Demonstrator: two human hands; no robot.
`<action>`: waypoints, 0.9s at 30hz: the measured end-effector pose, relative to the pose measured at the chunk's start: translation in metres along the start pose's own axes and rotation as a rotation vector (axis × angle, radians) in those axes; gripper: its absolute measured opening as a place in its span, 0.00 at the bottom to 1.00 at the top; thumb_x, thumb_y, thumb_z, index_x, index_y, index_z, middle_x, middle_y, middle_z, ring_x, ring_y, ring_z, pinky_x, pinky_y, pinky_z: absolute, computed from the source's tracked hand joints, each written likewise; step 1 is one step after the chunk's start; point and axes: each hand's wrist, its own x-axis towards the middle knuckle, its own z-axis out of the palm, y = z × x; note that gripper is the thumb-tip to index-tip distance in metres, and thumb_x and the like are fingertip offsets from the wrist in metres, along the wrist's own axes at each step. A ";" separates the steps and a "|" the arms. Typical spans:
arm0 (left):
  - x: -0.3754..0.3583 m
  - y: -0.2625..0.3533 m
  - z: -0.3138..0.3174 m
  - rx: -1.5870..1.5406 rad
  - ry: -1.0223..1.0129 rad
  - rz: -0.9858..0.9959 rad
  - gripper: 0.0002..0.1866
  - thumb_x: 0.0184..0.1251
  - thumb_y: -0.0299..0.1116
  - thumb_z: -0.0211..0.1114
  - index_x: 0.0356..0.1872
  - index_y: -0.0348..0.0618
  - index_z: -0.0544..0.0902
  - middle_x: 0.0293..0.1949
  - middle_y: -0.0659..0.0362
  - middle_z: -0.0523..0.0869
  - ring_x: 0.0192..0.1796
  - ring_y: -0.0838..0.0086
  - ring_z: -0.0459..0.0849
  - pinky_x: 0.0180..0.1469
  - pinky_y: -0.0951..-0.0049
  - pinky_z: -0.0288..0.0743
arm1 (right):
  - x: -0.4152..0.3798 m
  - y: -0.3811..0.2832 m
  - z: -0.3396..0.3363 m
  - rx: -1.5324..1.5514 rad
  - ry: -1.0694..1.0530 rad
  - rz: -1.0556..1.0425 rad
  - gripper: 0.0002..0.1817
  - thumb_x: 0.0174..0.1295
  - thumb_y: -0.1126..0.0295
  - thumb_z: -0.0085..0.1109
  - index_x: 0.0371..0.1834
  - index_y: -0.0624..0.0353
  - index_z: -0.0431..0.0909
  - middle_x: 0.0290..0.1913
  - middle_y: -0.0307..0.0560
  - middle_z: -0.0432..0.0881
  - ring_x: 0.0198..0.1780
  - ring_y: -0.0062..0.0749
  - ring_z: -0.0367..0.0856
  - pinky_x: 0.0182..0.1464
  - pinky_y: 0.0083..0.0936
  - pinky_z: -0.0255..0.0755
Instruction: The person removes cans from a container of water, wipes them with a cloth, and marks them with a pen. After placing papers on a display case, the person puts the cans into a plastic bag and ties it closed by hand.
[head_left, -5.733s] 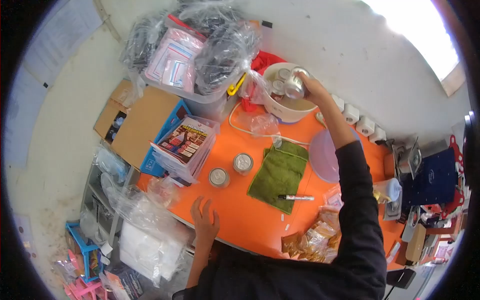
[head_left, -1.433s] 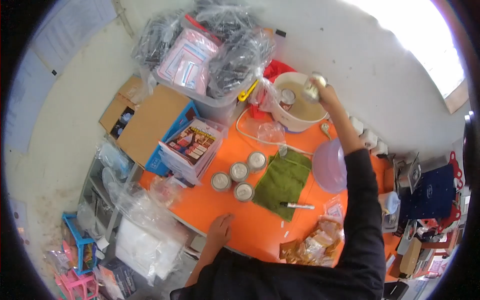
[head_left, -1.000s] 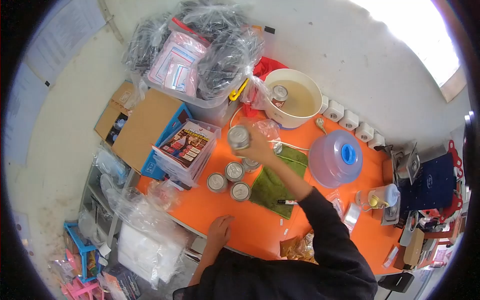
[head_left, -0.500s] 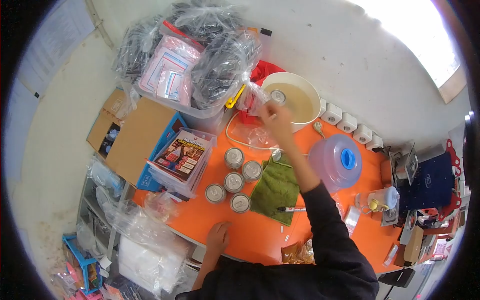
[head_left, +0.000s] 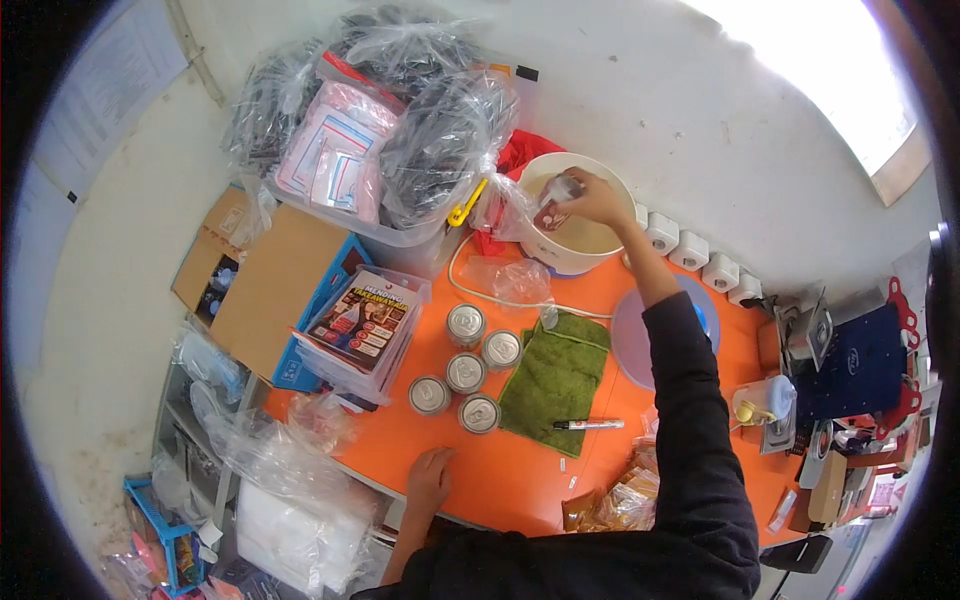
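Inside bucket [head_left: 556, 249], right hand [head_left: 598, 199] holds can [head_left: 551, 213]; left hand [head_left: 430, 478] by table edge [head_left: 376, 477].

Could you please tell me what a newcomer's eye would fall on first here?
Probably the bright orange tabletop, with five upright cans clustered left of a green cloth. Next, the right hand, its fingers on another can in the pale tub of cloudy liquid by the wall. The bulging clear bags atop a plastic bin, upper left, also stand out.

Black top [head_left: 560, 568], creased right sleeve [head_left: 692, 385] ending partway down forearm; right hand [head_left: 598, 199], left hand [head_left: 430, 478] bare.
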 end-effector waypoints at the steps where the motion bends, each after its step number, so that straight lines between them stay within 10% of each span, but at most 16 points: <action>1: -0.001 -0.001 0.000 -0.003 0.001 -0.010 0.17 0.49 0.17 0.57 0.43 0.40 0.80 0.41 0.52 0.82 0.44 0.57 0.80 0.45 0.63 0.74 | 0.001 0.007 -0.008 -0.004 0.001 -0.005 0.41 0.34 0.56 0.73 0.55 0.65 0.72 0.46 0.57 0.81 0.49 0.44 0.80 0.53 0.34 0.72; 9: -0.007 0.000 -0.006 0.030 0.021 -0.028 0.18 0.49 0.17 0.56 0.43 0.40 0.80 0.42 0.51 0.81 0.44 0.57 0.79 0.47 0.62 0.74 | 0.024 0.036 -0.045 1.380 0.311 0.106 0.22 0.61 0.64 0.57 0.55 0.66 0.69 0.42 0.45 0.77 0.42 0.30 0.78 0.47 0.26 0.72; 16: -0.015 0.010 -0.016 0.081 0.012 -0.111 0.15 0.50 0.19 0.56 0.41 0.40 0.81 0.39 0.52 0.82 0.43 0.56 0.80 0.45 0.61 0.74 | 0.040 0.064 -0.033 0.825 0.221 0.264 0.23 0.60 0.55 0.56 0.51 0.62 0.71 0.32 0.40 0.74 0.36 0.28 0.75 0.37 0.27 0.75; 18: -0.025 0.015 -0.019 0.079 0.029 -0.105 0.14 0.51 0.19 0.57 0.41 0.40 0.81 0.39 0.52 0.82 0.43 0.56 0.80 0.45 0.61 0.75 | 0.049 0.066 -0.008 1.281 0.530 0.504 0.18 0.61 0.57 0.52 0.50 0.56 0.73 0.30 0.42 0.74 0.29 0.29 0.77 0.32 0.27 0.76; 21: 0.002 -0.001 -0.021 0.104 0.088 -0.039 0.14 0.51 0.21 0.57 0.40 0.41 0.81 0.39 0.52 0.83 0.42 0.57 0.81 0.45 0.62 0.75 | 0.021 0.037 -0.011 1.041 0.085 0.472 0.13 0.61 0.59 0.50 0.44 0.52 0.74 0.29 0.44 0.75 0.29 0.28 0.77 0.34 0.29 0.78; 23: -0.041 0.015 -0.019 0.100 0.045 -0.094 0.13 0.52 0.21 0.57 0.40 0.42 0.81 0.39 0.52 0.83 0.42 0.58 0.81 0.45 0.62 0.75 | 0.004 0.026 -0.007 1.110 0.565 0.400 0.10 0.61 0.60 0.52 0.35 0.54 0.75 0.28 0.42 0.76 0.29 0.27 0.78 0.34 0.28 0.77; 24: -0.039 0.016 -0.022 0.112 0.027 -0.073 0.13 0.52 0.21 0.57 0.40 0.42 0.81 0.39 0.52 0.83 0.43 0.58 0.81 0.45 0.62 0.75 | 0.004 0.029 -0.012 1.199 0.164 0.561 0.10 0.61 0.60 0.53 0.29 0.54 0.76 0.23 0.37 0.76 0.24 0.23 0.75 0.27 0.23 0.72; 27: -0.016 0.018 -0.021 0.091 0.042 -0.048 0.13 0.52 0.21 0.57 0.39 0.42 0.81 0.39 0.53 0.83 0.43 0.58 0.81 0.45 0.62 0.75 | 0.005 0.058 0.001 0.936 0.268 0.300 0.14 0.60 0.58 0.55 0.25 0.55 0.77 0.19 0.33 0.74 0.20 0.20 0.72 0.22 0.18 0.65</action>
